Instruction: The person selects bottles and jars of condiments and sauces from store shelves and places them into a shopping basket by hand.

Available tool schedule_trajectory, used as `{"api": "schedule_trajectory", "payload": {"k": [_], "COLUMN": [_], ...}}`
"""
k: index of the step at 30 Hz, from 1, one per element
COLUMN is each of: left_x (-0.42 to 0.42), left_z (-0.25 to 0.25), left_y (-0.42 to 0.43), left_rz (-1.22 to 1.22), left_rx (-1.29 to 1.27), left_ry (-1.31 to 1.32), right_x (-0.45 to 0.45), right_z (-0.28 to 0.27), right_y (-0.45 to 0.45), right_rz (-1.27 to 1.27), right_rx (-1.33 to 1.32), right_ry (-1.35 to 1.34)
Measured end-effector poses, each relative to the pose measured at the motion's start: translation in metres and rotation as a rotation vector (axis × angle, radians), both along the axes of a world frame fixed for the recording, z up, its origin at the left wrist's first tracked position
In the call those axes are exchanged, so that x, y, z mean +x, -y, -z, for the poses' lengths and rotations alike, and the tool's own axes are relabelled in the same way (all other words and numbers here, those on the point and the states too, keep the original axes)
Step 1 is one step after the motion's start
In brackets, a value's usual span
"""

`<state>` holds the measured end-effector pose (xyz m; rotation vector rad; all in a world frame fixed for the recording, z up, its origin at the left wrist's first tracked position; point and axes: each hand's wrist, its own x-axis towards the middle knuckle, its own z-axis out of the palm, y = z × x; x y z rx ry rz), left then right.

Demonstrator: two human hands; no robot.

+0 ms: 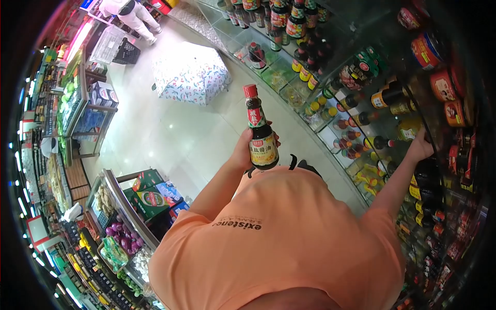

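The bottle (263, 147) is already off the shelf (329, 136) and beside it, wrapped in the left hand's (242, 151) fingers, while the right hand (421, 148) reaches in among its goods, grasp unclear.

Red bottle cap (250, 91), orange shirt (289, 232), floral-patterned white umbrella (190, 74)

The 1 camera looks forward and steeply down from the wearer's head, very close above the orange short-sleeved cloth shirt (289, 232). Its wide, strongly curved view has dark outer edges. The landmark is the open white patterned fabric umbrella (191, 70), farther out on the pale shiny floor (170, 129). The shirt appears below the umbrella, larger and nearer; clear glass shelving (328, 137) appears to its right.
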<state>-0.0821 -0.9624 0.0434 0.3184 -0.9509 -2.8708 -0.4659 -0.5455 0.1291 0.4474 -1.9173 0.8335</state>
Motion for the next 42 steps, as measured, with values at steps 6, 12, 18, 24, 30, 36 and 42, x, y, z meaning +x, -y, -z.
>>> {"api": "schedule_trajectory", "payload": {"k": [6, 12, 18, 24, 30, 36, 42], "left_x": [0.011, 0.033, 0.043, 0.032, -0.011, -0.065, -0.112], "left_z": [0.003, 0.006, -0.017, -0.029, -0.038, -0.05, -0.087], "left_y": [0.044, 0.102, 0.158, 0.19, 0.218, 0.273, 0.328], "left_rz": [-0.032, -0.088, -0.165, -0.181, -0.217, -0.342, -0.192], "left_rx": [-0.002, 0.101, -0.103, -0.141, -0.395, -0.828, -0.918], "left_ry": [-0.013, -0.018, 0.118, -0.01, 0.031, 0.044, 0.295], "right_x": [0.047, 0.151, 0.277, 0.302, 0.254, 0.199, 0.129], "right_z": [0.061, 0.134, 0.086, 0.075, 0.066, 0.058, 0.029], "right_y": [0.039, 0.195, 0.384, 0.462, 0.493, 0.536, 0.572], "right_rz": [0.25, -0.491, -1.278, -1.723, -1.686, -1.564, -1.258], "right_rx": [-0.525, -0.375, 0.001, -0.497, -0.352, -0.281, 0.277], "right_ry": [0.162, 0.567, 1.412, 1.731, 1.782, 1.468, 0.787]}}
